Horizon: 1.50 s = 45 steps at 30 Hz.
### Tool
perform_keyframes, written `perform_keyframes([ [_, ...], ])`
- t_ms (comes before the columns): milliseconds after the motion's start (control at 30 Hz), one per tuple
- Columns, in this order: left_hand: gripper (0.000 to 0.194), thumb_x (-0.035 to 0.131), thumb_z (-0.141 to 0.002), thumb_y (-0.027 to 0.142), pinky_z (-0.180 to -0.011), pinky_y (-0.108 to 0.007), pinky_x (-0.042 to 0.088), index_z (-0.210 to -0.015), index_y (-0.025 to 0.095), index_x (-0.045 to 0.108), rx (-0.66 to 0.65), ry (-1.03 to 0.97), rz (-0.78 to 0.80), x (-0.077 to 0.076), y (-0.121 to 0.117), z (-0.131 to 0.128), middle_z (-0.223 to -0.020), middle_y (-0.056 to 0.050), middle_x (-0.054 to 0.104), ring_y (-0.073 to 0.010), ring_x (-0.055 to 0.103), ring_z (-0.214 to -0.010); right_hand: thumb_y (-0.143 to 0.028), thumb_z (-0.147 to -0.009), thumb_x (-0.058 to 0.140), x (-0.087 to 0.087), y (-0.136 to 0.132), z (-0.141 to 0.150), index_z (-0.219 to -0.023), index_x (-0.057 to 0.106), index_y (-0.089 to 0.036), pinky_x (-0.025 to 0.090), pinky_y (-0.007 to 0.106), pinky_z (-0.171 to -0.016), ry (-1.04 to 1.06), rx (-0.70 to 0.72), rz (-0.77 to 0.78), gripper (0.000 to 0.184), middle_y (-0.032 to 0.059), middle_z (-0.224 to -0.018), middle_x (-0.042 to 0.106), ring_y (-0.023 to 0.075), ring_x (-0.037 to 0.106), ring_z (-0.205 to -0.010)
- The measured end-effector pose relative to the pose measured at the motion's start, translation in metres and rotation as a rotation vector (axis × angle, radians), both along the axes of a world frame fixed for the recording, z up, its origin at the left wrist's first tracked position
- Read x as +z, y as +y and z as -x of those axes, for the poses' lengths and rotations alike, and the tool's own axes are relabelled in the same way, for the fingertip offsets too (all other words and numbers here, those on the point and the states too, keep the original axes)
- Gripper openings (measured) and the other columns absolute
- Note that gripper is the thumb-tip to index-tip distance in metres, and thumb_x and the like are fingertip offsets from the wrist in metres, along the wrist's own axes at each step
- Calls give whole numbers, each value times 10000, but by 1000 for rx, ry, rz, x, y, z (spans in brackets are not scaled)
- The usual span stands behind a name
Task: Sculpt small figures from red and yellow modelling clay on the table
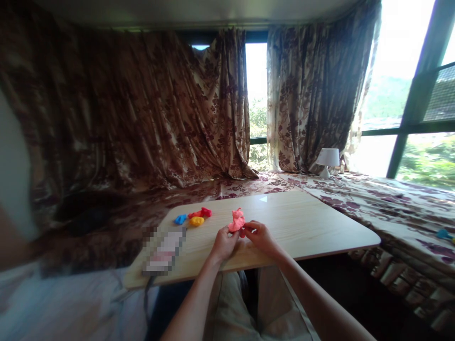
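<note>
A pink clay figure [236, 220] stands just above a low wooden table [305, 227], near the table's middle. My left hand [223, 244] pinches its lower left side with fingers closed. My right hand [260, 235] is closed on a small red clay piece [242, 232] pressed against the figure's base. Further left on the table lie a blue lump [180, 219], a yellow lump [196, 221] and a red lump [202, 213].
A blurred flat object [164, 251] lies on the table's left end. A floral bedspread [391, 199] surrounds the table. A small white lamp [328, 161] stands by the window. Patterned curtains [142, 109] hang behind. A blue item [443, 233] lies at far right.
</note>
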<state>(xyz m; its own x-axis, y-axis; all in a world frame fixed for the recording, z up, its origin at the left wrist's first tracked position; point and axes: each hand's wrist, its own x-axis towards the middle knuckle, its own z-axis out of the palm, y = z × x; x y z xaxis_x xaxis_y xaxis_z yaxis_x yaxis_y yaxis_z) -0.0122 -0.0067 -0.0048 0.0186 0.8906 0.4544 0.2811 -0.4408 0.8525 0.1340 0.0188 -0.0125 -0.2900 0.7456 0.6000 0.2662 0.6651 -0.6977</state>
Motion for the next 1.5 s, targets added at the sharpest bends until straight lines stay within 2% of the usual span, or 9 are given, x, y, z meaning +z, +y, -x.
perform_keyframes([
  [100,269,610,-714,326,-751,-268,455,-883,126,672,-16,-4,3,1,-2,0,-867,-72,705,-195,625,-820,-157,-735,545,-1,1,0,-762,698,-160,436,221,-595,18,-33,10,155,20,-694,635,128,567,-632],
  [200,279,621,-703,334,-733,-273,456,-872,118,670,3,-9,6,1,-3,0,-844,-75,705,-198,627,-797,-151,-733,536,-1,2,0,-722,699,-163,434,223,-590,5,-20,-3,163,25,-691,638,132,567,-637],
  [367,257,563,-749,341,-760,-275,443,-818,123,681,11,-12,1,2,-1,2,-795,-69,706,-188,622,-782,-169,-748,517,-4,4,0,-850,704,-156,452,245,-619,53,-49,24,213,44,-759,666,145,591,-665],
  [500,245,551,-751,299,-789,-283,439,-885,137,678,-23,-5,1,3,0,2,-868,-68,704,-190,616,-830,-189,-722,569,-9,8,1,-797,712,-165,447,270,-681,-63,-96,0,163,50,-776,655,165,586,-718],
  [633,217,566,-729,282,-792,-289,436,-845,144,687,-35,0,10,3,0,2,-835,-55,703,-196,610,-829,-166,-689,605,-10,7,3,-841,709,-197,413,289,-783,-225,-116,-95,187,52,-878,657,185,575,-827],
  [867,224,538,-752,324,-685,-271,458,-739,140,666,3,-23,40,-1,2,6,-620,-20,658,-184,610,-722,-283,-754,574,-2,0,4,-719,706,-207,400,255,-724,-329,-187,-80,156,36,-762,644,162,565,-756],
  [1100,223,620,-663,241,-751,-275,450,-858,143,666,31,-10,31,0,2,3,-839,-53,696,-189,608,-822,-217,-719,584,0,-1,4,-683,717,-205,382,261,-746,-382,-166,-75,139,33,-769,669,158,568,-740],
  [1267,183,638,-628,232,-642,-258,452,-774,135,690,54,10,53,-1,1,2,-719,-37,697,-169,602,-672,-218,-723,578,-4,2,3,-712,730,-229,379,255,-746,-386,-177,-93,153,24,-770,669,155,571,-747],
  [1500,153,644,-632,272,-621,-258,451,-681,134,689,77,-14,58,-4,4,4,-666,-34,700,-169,608,-625,-236,-751,574,-3,2,5,-658,724,-211,379,246,-733,-393,-156,-116,178,22,-702,660,141,575,-700],
])
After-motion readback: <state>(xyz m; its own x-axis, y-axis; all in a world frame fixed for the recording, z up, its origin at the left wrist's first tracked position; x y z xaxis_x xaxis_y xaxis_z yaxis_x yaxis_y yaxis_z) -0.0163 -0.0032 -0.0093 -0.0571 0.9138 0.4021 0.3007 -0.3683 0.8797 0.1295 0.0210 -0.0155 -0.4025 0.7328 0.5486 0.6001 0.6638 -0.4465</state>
